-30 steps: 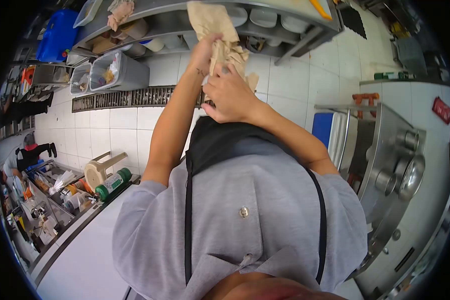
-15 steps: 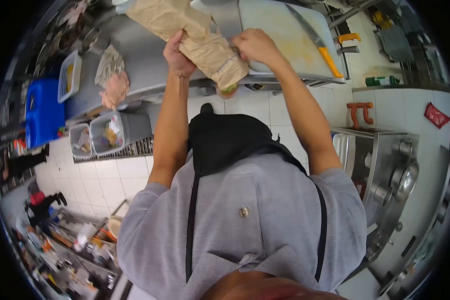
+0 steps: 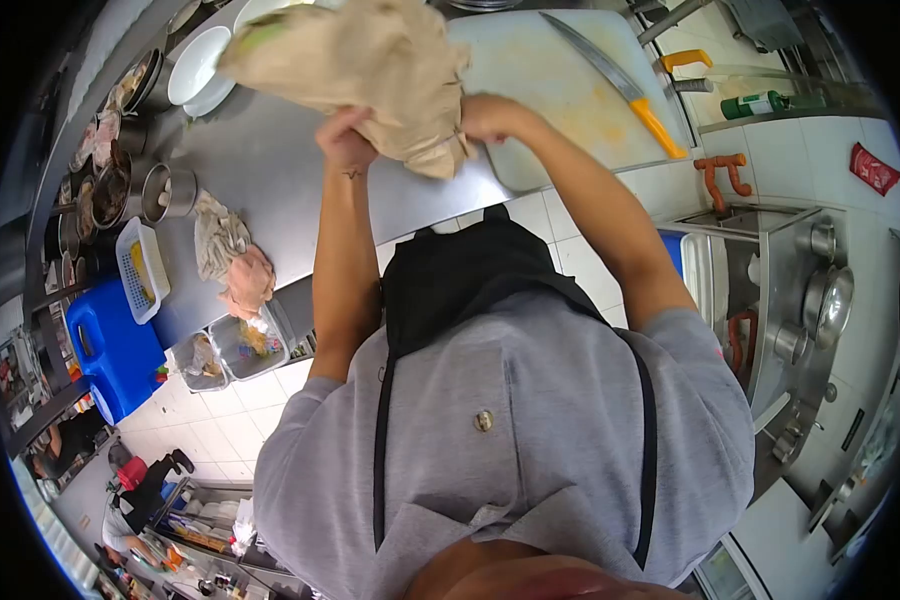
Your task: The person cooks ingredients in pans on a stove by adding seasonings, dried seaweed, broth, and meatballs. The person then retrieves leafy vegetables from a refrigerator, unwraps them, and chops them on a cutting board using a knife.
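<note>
A crumpled brown paper bag (image 3: 390, 85), blurred in places, hangs tilted over the steel worktop. Something green (image 3: 262, 35) shows at its upper left end; I cannot make out its kind. My left hand (image 3: 346, 138) is closed on the bag's near left edge. On the opposite side, my right hand (image 3: 492, 117) grips the bag's right edge, its fingertips partly hidden. Just to the right of that hand lies a white cutting board (image 3: 540, 100), stained yellowish. A long knife (image 3: 615, 75) with an orange handle rests along the board's right side.
White bowls (image 3: 198, 65) stand at the upper left of the steel worktop (image 3: 270, 190). Along the left are metal pots (image 3: 168, 190), a white basket (image 3: 142, 270), crumpled cloths (image 3: 220, 240) and a blue jerrycan (image 3: 115, 345). Waste bins (image 3: 255, 345) stand below the edge. Another person (image 3: 135, 515) is at lower left.
The bag has swung up and its lower end no longer hangs past the worktop edge. Both hands still hold it. The view has shifted, bringing white bowls into sight.
</note>
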The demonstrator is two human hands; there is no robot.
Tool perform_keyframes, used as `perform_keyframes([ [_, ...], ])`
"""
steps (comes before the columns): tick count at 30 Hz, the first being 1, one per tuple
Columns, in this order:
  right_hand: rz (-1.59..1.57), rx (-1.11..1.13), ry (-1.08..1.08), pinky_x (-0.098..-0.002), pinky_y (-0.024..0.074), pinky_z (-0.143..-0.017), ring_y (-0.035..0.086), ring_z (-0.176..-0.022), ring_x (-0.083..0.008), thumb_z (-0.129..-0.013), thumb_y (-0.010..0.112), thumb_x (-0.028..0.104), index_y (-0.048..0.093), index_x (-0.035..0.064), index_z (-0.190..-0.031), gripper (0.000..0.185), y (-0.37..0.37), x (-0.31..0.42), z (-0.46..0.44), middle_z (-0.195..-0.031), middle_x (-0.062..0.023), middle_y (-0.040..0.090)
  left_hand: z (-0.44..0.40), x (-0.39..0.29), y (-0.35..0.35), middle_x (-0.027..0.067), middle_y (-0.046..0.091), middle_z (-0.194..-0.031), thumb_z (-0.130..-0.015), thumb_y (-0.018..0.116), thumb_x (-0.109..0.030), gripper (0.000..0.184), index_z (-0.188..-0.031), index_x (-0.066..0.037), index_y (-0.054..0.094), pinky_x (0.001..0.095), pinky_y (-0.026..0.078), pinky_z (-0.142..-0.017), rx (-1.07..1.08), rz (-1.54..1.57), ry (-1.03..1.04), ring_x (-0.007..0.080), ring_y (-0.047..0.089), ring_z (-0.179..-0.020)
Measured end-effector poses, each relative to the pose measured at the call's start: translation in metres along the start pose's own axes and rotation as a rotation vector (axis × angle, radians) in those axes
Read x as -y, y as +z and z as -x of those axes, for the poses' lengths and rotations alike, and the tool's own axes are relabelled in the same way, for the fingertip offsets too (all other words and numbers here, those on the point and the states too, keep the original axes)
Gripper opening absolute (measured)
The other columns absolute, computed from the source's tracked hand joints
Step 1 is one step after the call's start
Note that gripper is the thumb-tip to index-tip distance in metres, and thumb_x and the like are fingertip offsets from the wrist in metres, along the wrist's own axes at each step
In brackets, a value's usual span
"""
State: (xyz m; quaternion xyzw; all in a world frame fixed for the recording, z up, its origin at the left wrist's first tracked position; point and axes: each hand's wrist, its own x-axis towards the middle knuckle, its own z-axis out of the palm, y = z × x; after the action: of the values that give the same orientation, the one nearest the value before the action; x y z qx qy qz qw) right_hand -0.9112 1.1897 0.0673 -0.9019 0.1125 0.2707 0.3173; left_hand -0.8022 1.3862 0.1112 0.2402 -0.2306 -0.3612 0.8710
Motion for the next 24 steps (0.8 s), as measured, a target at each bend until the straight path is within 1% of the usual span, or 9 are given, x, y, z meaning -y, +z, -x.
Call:
perform_keyframes([
  [4, -0.377, 0.098, 0.056, -0.0426, 0.0462, -0.05, 0.056, -0.048, -0.0279, -0.089, 0.05, 0.037, 0.069, 0.0023, -0.074, 0.042, 0.021, 0.017, 0.071, -0.054, -0.0123, 0.055, -0.028, -0.013, -0.003, 0.0167, 0.063, -0.111, -0.086, 0.047, -0.027, 0.047, -0.122, 0.003, 0.054, 0.047, 0.047, -0.095, -0.011, 0.299, 0.147, 0.0362, 0.059, -0.106],
  [6, -0.546, -0.64, -0.262, -0.0415, 0.0453, -0.06, 0.056, -0.059, -0.0275, -0.086, 0.057, 0.04, 0.065, 0.0034, -0.07, 0.041, 0.041, 0.02, 0.082, -0.058, -0.0089, 0.053, -0.037, -0.006, -0.047, 0.0155, 0.063, -0.108, -0.088, 0.043, -0.03, 0.044, -0.117, 0.0, 0.056, 0.0512, 0.048, -0.091, -0.15, 0.303, 0.167, 0.0357, 0.059, -0.102],
  [10, -0.114, -1.032, -0.556, -0.0405, 0.0445, -0.07, 0.059, -0.072, -0.0297, -0.08, 0.066, 0.04, 0.065, 0.006, -0.072, 0.035, 0.015, 0.046, 0.096, -0.067, -0.0103, 0.059, -0.036, 0.018, -0.025, 0.0139, 0.064, -0.103, -0.089, 0.042, -0.034, 0.039, -0.105, -0.002, 0.059, 0.0459, 0.05, -0.086, -0.768, 0.113, 0.214, 0.031, 0.061, -0.094],
  [13, -0.228, -0.833, -0.837, -0.0366, 0.0446, -0.074, 0.056, -0.071, -0.0305, -0.075, 0.073, 0.026, 0.062, 0.0034, -0.076, 0.025, 0.003, 0.083, 0.087, -0.067, -0.0139, 0.056, -0.027, 0.029, -0.034, 0.0117, 0.063, -0.1, -0.089, 0.042, -0.036, 0.038, -0.103, -0.004, 0.058, 0.0438, 0.051, -0.082, -0.715, 0.076, 0.163, 0.0289, 0.061, -0.093],
  [15, -0.066, -0.832, -0.38, -0.0384, 0.0441, -0.076, 0.056, -0.071, -0.0324, -0.073, 0.072, 0.024, 0.061, 0.0032, -0.08, 0.025, -0.001, 0.103, 0.086, -0.067, -0.012, 0.056, -0.025, 0.02, -0.033, 0.0104, 0.062, -0.099, -0.089, 0.042, -0.038, 0.039, -0.102, -0.004, 0.058, 0.0428, 0.051, -0.081, -0.671, 0.165, 0.104, 0.028, 0.061, -0.093],
  [17, 0.044, -0.916, -0.338, -0.0384, 0.044, -0.077, 0.057, -0.071, -0.0295, -0.071, 0.069, 0.019, 0.058, 0.0046, -0.082, 0.021, 0.004, 0.091, 0.064, -0.063, -0.0091, 0.052, -0.028, 0.011, -0.023, 0.0101, 0.062, -0.097, -0.09, 0.041, -0.041, 0.04, -0.102, -0.007, 0.058, 0.0422, 0.051, -0.08, -0.78, 0.089, 0.247, 0.0275, 0.061, -0.092],
  [20, 0.278, -1.122, -0.665, -0.039, 0.044, -0.077, 0.059, -0.081, -0.0259, -0.071, 0.066, 0.016, 0.058, 0.0074, -0.083, 0.017, 0.028, 0.072, 0.045, -0.069, -0.0089, 0.055, -0.006, -0.006, -0.055, 0.0101, 0.062, -0.098, -0.09, 0.038, -0.045, 0.043, -0.102, -0.009, 0.059, 0.0434, 0.052, -0.081, -0.641, 0.133, 0.232, 0.028, 0.061, -0.092],
  [22, 0.463, -0.764, -1.028, -0.0391, 0.0431, -0.078, 0.058, -0.087, -0.0226, -0.075, 0.062, 0.018, 0.06, 0.0103, -0.085, 0.013, 0.05, 0.067, 0.055, -0.08, -0.0062, 0.06, 0.01, -0.014, -0.096, 0.011, 0.062, -0.1, -0.09, 0.037, -0.048, 0.047, -0.103, -0.009, 0.059, 0.0448, 0.052, -0.081, -0.645, 0.102, 0.181, 0.0288, 0.061, -0.094],
  [24, 0.429, -0.667, -0.962, -0.0391, 0.0432, -0.078, 0.057, -0.092, -0.0211, -0.075, 0.062, 0.017, 0.059, 0.0101, -0.086, 0.014, 0.058, 0.051, 0.053, -0.084, -0.0054, 0.059, 0.021, -0.017, -0.083, 0.0132, 0.062, -0.103, -0.088, 0.035, -0.054, 0.055, -0.106, -0.008, 0.059, 0.0475, 0.051, -0.084, -0.611, 0.171, 0.114, 0.0303, 0.06, -0.096],
])
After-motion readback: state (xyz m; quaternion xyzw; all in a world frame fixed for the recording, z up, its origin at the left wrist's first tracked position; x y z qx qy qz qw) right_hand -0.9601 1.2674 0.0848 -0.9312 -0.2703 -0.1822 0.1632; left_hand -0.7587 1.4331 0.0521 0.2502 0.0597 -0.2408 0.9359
